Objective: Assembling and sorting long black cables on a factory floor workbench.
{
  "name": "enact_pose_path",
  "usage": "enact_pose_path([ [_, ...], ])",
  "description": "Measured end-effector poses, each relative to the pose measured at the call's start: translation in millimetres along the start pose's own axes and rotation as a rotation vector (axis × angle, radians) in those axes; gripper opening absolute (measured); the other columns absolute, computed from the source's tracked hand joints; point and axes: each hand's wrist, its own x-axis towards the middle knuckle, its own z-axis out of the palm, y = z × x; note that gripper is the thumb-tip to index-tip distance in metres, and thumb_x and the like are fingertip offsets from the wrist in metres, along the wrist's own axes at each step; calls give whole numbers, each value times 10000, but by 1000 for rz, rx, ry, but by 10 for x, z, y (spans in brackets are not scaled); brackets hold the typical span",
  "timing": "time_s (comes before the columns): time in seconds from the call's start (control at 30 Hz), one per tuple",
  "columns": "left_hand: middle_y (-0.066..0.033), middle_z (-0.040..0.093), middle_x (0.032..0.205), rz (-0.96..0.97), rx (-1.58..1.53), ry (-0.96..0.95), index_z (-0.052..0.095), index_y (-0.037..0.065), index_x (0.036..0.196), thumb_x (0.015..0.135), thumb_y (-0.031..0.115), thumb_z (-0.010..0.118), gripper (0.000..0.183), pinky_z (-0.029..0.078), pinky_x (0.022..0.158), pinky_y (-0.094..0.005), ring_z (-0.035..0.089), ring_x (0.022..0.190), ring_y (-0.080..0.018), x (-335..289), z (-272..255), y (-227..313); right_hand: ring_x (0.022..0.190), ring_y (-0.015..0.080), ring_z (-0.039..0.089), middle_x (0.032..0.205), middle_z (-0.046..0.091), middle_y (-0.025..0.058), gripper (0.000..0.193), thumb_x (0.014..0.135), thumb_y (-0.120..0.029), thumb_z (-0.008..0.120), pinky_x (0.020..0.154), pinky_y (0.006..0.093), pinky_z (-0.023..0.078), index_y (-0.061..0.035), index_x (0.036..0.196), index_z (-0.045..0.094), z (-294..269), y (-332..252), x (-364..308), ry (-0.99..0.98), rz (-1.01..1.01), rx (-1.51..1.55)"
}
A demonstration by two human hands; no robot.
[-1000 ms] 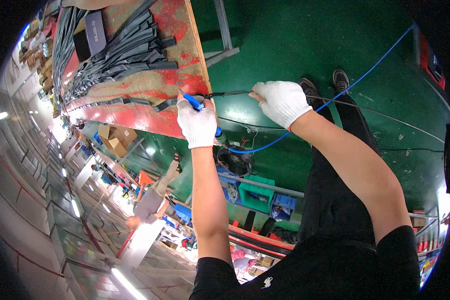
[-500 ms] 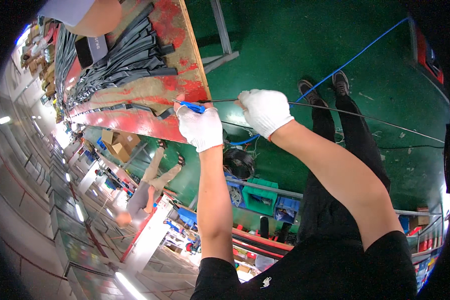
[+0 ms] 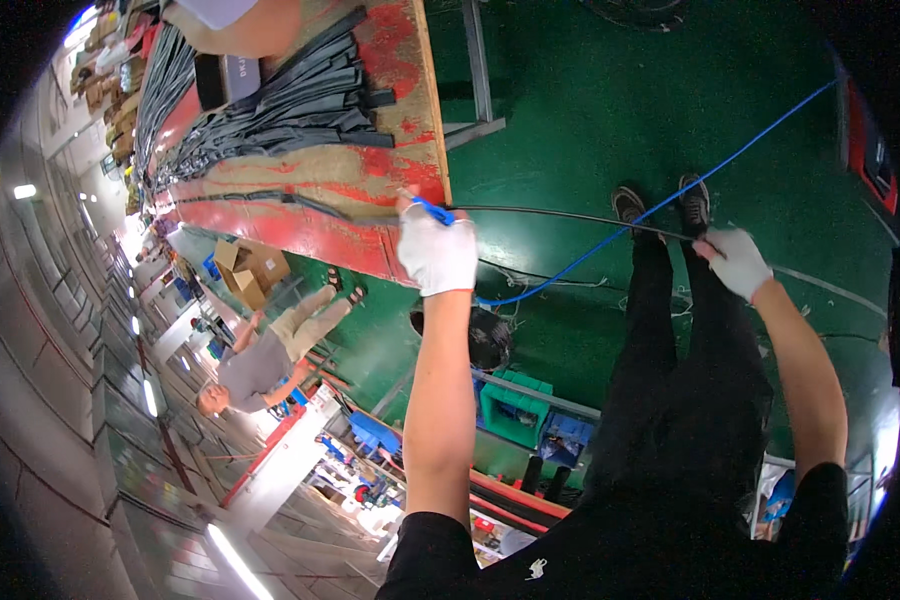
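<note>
My left hand point(image 3: 437, 250), in a white glove, is closed at the edge of the red workbench. Between its thumb and fingers is a small blue object point(image 3: 433, 211), which looks like a slim tool; its kind is unclear. A thin black cable point(image 3: 570, 213) runs from this hand across to my right hand point(image 3: 736, 263). That hand, gloved too, pinches the cable out over the floor in front of my legs. The cable is stretched nearly straight between them. Inside the left grip, where it meets the blue object, the cable is hidden.
Dark grey flat strips point(image 3: 300, 125) lie bundled on the worn red workbench point(image 3: 345, 250). A blue hose point(image 3: 735, 155) crosses the green floor near my shoes. A black coil point(image 3: 490, 338), a green crate point(image 3: 515, 408) and an open carton point(image 3: 248, 270) stand around. Another person point(image 3: 260, 375) is further left.
My right hand has moved far to the right along the black cable, away from my left hand. The left hand keeps its grip at the bench edge. The view has shifted slightly.
</note>
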Motion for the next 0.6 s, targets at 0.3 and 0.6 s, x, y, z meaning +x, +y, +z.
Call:
enact_pose_path([
  [0.3, -240, 744, 1127, 30, 69, -161, 560, 92, 1388, 809, 186, 788, 629, 571, 905, -509, 735, 1027, -435, -125, -46, 267, 899, 477, 687, 898, 725, 236, 395, 1046, -421, 566, 798, 585, 528, -70, 941, 714, -35, -1225, -309, 71, 23, -58],
  [0.6, -272, 738, 1036, 6, 55, -196, 568, 92, 1370, 820, 220, 737, 590, 562, 902, -543, 721, 988, -478, -243, -74, 159, 970, 478, 678, 941, 714, 256, 391, 1055, -401, 552, 832, 566, 522, -46, 987, 702, 129, 349, -537, -16, -10, -17],
])
